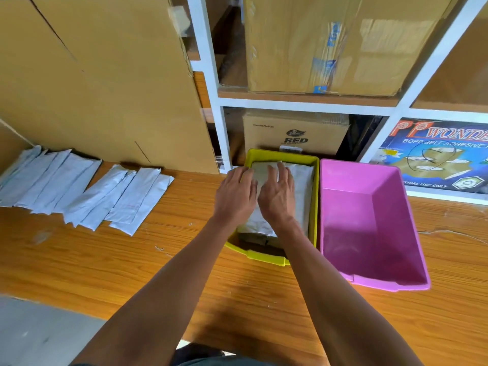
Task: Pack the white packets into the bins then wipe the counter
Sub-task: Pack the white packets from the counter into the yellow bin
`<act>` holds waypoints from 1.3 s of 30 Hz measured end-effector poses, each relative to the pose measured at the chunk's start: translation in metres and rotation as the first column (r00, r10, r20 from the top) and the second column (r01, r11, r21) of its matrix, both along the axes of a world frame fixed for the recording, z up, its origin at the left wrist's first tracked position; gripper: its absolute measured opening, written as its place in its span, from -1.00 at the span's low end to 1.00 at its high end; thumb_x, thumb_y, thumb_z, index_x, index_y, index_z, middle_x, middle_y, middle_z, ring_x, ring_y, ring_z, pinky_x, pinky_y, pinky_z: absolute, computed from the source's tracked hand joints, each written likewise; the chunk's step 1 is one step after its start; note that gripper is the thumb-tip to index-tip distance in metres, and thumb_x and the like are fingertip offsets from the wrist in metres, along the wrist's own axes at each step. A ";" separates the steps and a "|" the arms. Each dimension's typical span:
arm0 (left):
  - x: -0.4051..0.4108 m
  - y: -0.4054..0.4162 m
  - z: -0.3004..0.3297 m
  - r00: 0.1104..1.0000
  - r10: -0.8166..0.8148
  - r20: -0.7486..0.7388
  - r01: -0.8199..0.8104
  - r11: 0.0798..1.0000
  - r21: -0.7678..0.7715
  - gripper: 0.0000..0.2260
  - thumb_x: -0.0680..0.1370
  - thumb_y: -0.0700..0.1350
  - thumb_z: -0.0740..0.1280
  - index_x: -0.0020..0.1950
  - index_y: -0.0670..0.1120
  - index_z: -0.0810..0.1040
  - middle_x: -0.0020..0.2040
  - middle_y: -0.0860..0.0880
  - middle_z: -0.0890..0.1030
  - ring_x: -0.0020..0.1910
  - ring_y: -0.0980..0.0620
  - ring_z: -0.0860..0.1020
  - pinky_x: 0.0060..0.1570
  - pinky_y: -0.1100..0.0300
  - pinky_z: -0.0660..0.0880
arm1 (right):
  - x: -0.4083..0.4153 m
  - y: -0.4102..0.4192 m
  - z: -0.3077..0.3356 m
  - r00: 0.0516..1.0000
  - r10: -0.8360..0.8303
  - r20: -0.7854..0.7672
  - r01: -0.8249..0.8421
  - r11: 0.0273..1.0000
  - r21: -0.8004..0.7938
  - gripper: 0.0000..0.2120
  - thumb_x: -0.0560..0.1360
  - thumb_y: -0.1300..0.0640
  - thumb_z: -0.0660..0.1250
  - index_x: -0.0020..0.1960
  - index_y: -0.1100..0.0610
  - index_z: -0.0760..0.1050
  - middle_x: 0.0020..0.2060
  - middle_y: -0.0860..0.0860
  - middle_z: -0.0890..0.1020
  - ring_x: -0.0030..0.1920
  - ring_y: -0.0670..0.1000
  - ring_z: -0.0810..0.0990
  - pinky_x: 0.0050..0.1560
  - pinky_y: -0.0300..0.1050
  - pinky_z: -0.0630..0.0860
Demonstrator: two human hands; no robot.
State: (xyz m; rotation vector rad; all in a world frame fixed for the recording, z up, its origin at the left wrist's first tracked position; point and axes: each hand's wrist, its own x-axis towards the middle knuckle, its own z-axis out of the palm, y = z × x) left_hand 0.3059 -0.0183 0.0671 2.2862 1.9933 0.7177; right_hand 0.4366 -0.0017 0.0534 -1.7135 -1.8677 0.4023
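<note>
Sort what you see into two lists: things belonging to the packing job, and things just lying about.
Part of the job: white packets on the counter, yellow bin, pink bin, both hands pressing packets in the yellow bin.

Lying about: cardboard boxes, tape carton, white shelving.

Surface [111,262]: wood-grain finish, orange-brown, smooth with a slight sheen; a few small pale scraps lie on it.
Packets [87,188]: white plastic film, thin, creased, softly glossy.
Yellow bin [315,207]: moulded plastic, smooth, mildly shiny walls.
Packets in the bin [301,186]: the same creased white film, greyer in the shade.
Pink bin [369,233]: moulded plastic, smooth, with a dull sheen on the inner walls.
Large cardboard sheet [105,88]: brown, matt, with a torn edge.
Cardboard boxes [330,48]: brown, matt, partly covered with glossy clear tape.
Shelf frame [208,75]: painted white, smooth; boards wood-toned.
Printed box [435,154]: glossy coloured print.
</note>
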 end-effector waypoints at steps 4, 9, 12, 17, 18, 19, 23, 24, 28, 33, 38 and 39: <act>-0.046 -0.006 -0.005 0.998 0.069 0.000 -0.069 0.998 -0.011 -0.68 0.72 -0.03 0.20 0.44 -0.08 0.49 0.39 -0.07 0.55 0.38 -0.12 0.46 0.16 -0.13 0.57 | -0.037 -0.010 0.011 0.999 0.054 0.004 -0.054 0.997 0.058 -0.55 0.66 0.19 0.09 0.54 0.16 0.30 0.58 0.25 0.27 0.61 0.29 0.20 0.59 0.24 0.24; -0.115 -0.017 -0.012 0.991 0.133 0.024 -0.133 0.991 0.003 -0.68 0.72 -0.01 0.22 0.41 -0.12 0.52 0.33 -0.11 0.57 0.30 -0.15 0.51 0.12 -0.11 0.58 | -0.099 -0.015 0.013 0.995 0.103 -0.001 -0.102 0.987 0.122 -0.60 0.66 0.23 0.15 0.50 0.18 0.36 0.53 0.26 0.34 0.56 0.29 0.26 0.55 0.24 0.32; -0.165 -0.024 -0.020 0.988 0.152 0.029 -0.153 0.988 0.024 -0.68 0.72 0.02 0.19 0.36 -0.12 0.54 0.28 -0.11 0.58 0.24 -0.18 0.53 0.04 -0.13 0.58 | -0.147 -0.017 0.006 0.994 0.108 0.028 -0.111 0.985 0.131 -0.62 0.62 0.26 0.23 0.43 0.23 0.39 0.44 0.25 0.42 0.45 0.31 0.38 0.45 0.26 0.42; -0.266 -0.035 -0.030 0.986 0.165 0.024 -0.165 0.986 0.007 -0.69 0.71 0.03 0.21 0.36 -0.10 0.53 0.31 -0.11 0.57 0.26 -0.21 0.52 0.00 -0.15 0.57 | -0.246 -0.035 -0.008 0.989 0.139 0.042 -0.142 0.987 0.070 -0.67 0.52 0.30 0.30 0.27 0.20 0.46 0.25 0.22 0.50 0.29 0.31 0.47 0.29 0.28 0.50; -0.286 -0.038 -0.032 0.986 0.166 0.023 -0.166 0.986 -0.002 -0.69 0.71 0.01 0.24 0.37 -0.11 0.53 0.32 -0.11 0.58 0.27 -0.21 0.52 0.01 -0.15 0.58 | -0.266 -0.038 -0.010 0.987 0.156 0.047 -0.158 0.986 0.057 -0.65 0.53 0.30 0.29 0.31 0.21 0.46 0.29 0.22 0.49 0.31 0.30 0.46 0.32 0.27 0.50; -0.305 -0.040 -0.035 0.985 0.169 0.026 -0.168 0.986 -0.019 -0.69 0.71 0.01 0.24 0.38 -0.11 0.53 0.32 -0.12 0.58 0.27 -0.22 0.53 0.02 -0.16 0.58 | -0.283 -0.042 -0.012 0.985 0.166 0.046 -0.168 0.985 0.043 -0.63 0.55 0.30 0.28 0.35 0.22 0.46 0.33 0.24 0.48 0.33 0.31 0.45 0.33 0.25 0.49; -0.365 -0.055 -0.043 0.983 0.184 0.021 -0.181 0.978 -0.100 -0.67 0.73 0.03 0.21 0.40 -0.11 0.52 0.35 -0.14 0.57 0.31 -0.22 0.51 0.10 -0.16 0.56 | -0.337 -0.055 -0.020 0.979 0.193 0.060 -0.189 0.980 -0.070 -0.61 0.61 0.25 0.24 0.43 0.21 0.42 0.39 0.25 0.45 0.35 0.30 0.43 0.33 0.26 0.49; -0.377 -0.058 -0.044 0.981 0.190 0.027 -0.186 0.975 -0.119 -0.68 0.72 0.02 0.21 0.40 -0.11 0.51 0.36 -0.14 0.56 0.32 -0.23 0.50 0.11 -0.16 0.55 | -0.346 -0.056 -0.023 0.976 0.206 0.075 -0.200 0.976 -0.090 -0.59 0.61 0.24 0.24 0.45 0.21 0.41 0.41 0.25 0.44 0.36 0.30 0.42 0.34 0.26 0.48; -0.407 -0.061 -0.048 0.979 0.201 0.025 -0.195 0.969 -0.148 -0.66 0.73 0.02 0.20 0.43 -0.11 0.49 0.38 -0.14 0.56 0.32 -0.21 0.51 0.10 -0.14 0.56 | -0.367 -0.054 -0.032 0.968 0.218 0.124 -0.199 0.969 -0.145 -0.55 0.65 0.19 0.26 0.53 0.18 0.36 0.53 0.23 0.35 0.47 0.27 0.35 0.44 0.19 0.42; -0.426 -0.053 -0.048 0.978 0.209 -0.001 -0.206 0.963 -0.174 -0.65 0.72 0.01 0.21 0.46 -0.11 0.48 0.38 -0.15 0.55 0.33 -0.20 0.51 0.10 -0.13 0.57 | -0.379 -0.041 -0.040 0.962 0.240 0.133 -0.218 0.963 -0.161 -0.55 0.67 0.17 0.25 0.54 0.17 0.34 0.55 0.21 0.33 0.49 0.25 0.35 0.44 0.21 0.43; -0.432 -0.043 -0.050 0.977 0.208 -0.049 -0.213 0.959 -0.185 -0.63 0.71 0.00 0.23 0.48 -0.10 0.47 0.40 -0.14 0.54 0.35 -0.18 0.50 0.11 -0.11 0.55 | -0.389 -0.031 -0.044 0.955 0.268 0.129 -0.246 0.955 -0.167 -0.54 0.68 0.15 0.24 0.56 0.17 0.31 0.56 0.21 0.31 0.50 0.25 0.34 0.46 0.17 0.42; -0.434 -0.041 -0.050 0.976 0.209 -0.061 -0.217 0.958 -0.189 -0.63 0.71 0.00 0.24 0.49 -0.10 0.46 0.41 -0.14 0.53 0.35 -0.17 0.50 0.11 -0.10 0.55 | -0.392 -0.028 -0.045 0.952 0.277 0.133 -0.254 0.953 -0.167 -0.53 0.68 0.15 0.23 0.56 0.17 0.30 0.56 0.21 0.31 0.50 0.25 0.33 0.47 0.16 0.41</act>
